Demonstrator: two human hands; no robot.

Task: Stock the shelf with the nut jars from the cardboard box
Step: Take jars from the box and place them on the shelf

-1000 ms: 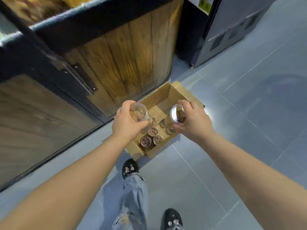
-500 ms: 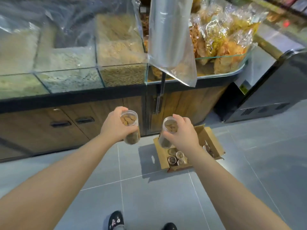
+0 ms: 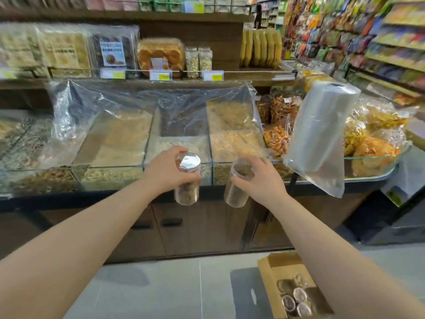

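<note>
My left hand (image 3: pixel 164 172) grips a clear plastic jar of nuts (image 3: pixel 186 180) with a shiny lid, held upright in front of the glass bulk bins. My right hand (image 3: pixel 261 180) grips a second clear nut jar (image 3: pixel 236 188), tilted a little to the left. Both jars hang in the air at counter height. The cardboard box (image 3: pixel 271 272) lies open on the floor at the lower right, with several more jars (image 3: pixel 295 298) standing in it; my right forearm covers part of it. The wooden shelf (image 3: pixel 248 75) runs above the bins, with two tall nut jars (image 3: pixel 199 61) behind price tags.
Glass bulk bins (image 3: pixel 147 134) under a plastic sheet fill the counter. A roll of plastic bags (image 3: pixel 319 134) hangs at the right, with bagged snacks (image 3: pixel 372 143) behind it. Wooden cabinet doors (image 3: pixel 195 226) stand below. Grey floor tiles (image 3: pixel 161 286) lie in front.
My view has swung up from the floor and box to the counter and shelf. Both hands rose with their jars from above the box to counter height.
</note>
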